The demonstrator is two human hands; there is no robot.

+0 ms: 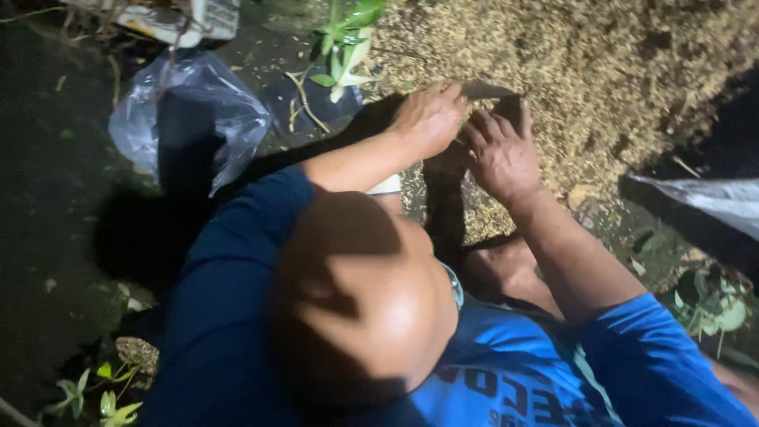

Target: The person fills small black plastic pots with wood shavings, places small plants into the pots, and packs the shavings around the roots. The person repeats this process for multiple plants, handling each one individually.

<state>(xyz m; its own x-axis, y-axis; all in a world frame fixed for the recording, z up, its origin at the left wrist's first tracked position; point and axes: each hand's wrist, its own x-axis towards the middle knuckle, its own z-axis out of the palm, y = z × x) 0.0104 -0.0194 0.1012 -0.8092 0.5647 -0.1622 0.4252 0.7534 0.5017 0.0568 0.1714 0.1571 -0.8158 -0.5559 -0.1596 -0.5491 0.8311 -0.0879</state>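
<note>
While both hands grip small dark bag at husk pile, left hand and right hand fingers curl shut on rim; loose hold could spill husk.

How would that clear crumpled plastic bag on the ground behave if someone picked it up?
The clear crumpled plastic bag would probably be floppy, since its film is creased and slumped. It looks light for its size, as the thin film lets the dark ground show through. Its glossy surface may be slippery.
</note>
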